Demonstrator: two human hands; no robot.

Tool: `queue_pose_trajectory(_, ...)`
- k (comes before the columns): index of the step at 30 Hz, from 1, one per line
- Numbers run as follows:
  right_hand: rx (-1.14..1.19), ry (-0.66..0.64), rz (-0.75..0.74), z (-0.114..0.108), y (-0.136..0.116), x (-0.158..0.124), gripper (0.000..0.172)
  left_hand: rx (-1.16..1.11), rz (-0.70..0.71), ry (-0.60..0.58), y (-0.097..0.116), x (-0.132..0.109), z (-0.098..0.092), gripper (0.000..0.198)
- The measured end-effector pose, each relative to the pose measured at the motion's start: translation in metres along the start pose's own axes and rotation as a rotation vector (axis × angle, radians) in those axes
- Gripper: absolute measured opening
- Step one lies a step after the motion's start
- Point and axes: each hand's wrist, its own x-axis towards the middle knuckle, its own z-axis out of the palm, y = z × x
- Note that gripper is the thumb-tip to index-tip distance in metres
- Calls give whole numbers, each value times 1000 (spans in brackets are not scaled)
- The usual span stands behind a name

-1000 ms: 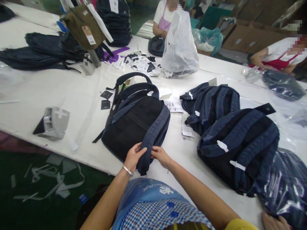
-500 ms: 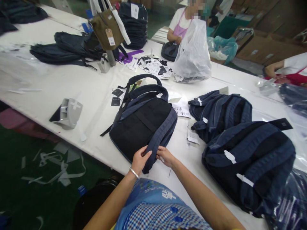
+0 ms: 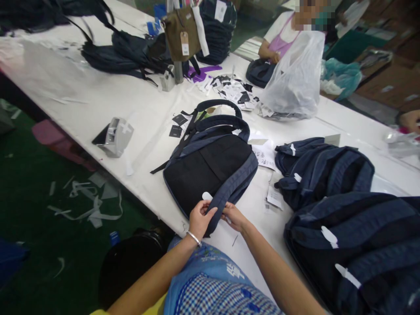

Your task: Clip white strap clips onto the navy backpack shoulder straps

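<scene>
A dark navy backpack point(image 3: 210, 166) lies on the table in front of me, its black back panel facing up. My left hand point(image 3: 201, 218) is closed on the lower part of its shoulder strap point(image 3: 231, 183), thumb on top. The rounded end of a white strip point(image 3: 206, 196) shows just above those fingers. On the strap's other side, my right hand point(image 3: 233, 217) is pinched close to its edge, with a bit of white showing at the fingertips. Part of the strip is hidden behind the strap.
Navy backpacks with white strips on their straps point(image 3: 348, 245) lie at the right. Black and white tags point(image 3: 234, 89) are heaped beyond, beside a clear plastic bag point(image 3: 292, 78). A grey holder point(image 3: 118, 138) stands left. A co-worker point(image 3: 278, 35) is across the table.
The white strip's rounded end now shows above my left fingers, and white shows at my right fingertips. Both hands stay at the strap. The view has shifted left.
</scene>
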Motion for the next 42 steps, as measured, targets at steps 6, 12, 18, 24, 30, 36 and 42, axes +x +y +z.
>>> queue_pose_trajectory(6,32,4,-8,-1,4,2,26,-100,-126,145,-9,4,-1,43)
queue_pose_trajectory(12,-47,5,2,-5,-3,0,31,-215,-179,-70,-3,12,-6,34)
queue_pose_trajectory(18,-279,170,-136,-14,-4,-13,36,-40,-40,-39,-12,24,-12,29)
queue_pose_trajectory(24,-348,129,-214,-17,-13,-29,36,18,15,-23,-17,29,-12,27)
queue_pose_trajectory(30,119,99,54,-25,-12,-28,40,-2,3,-80,-9,27,-14,29)
queue_pose_trajectory(36,369,49,343,-27,-1,-15,38,-45,-19,-154,-4,28,-17,38)
queue_pose_trajectory(42,418,74,453,-33,-2,-11,25,-67,-62,-228,3,29,-19,38)
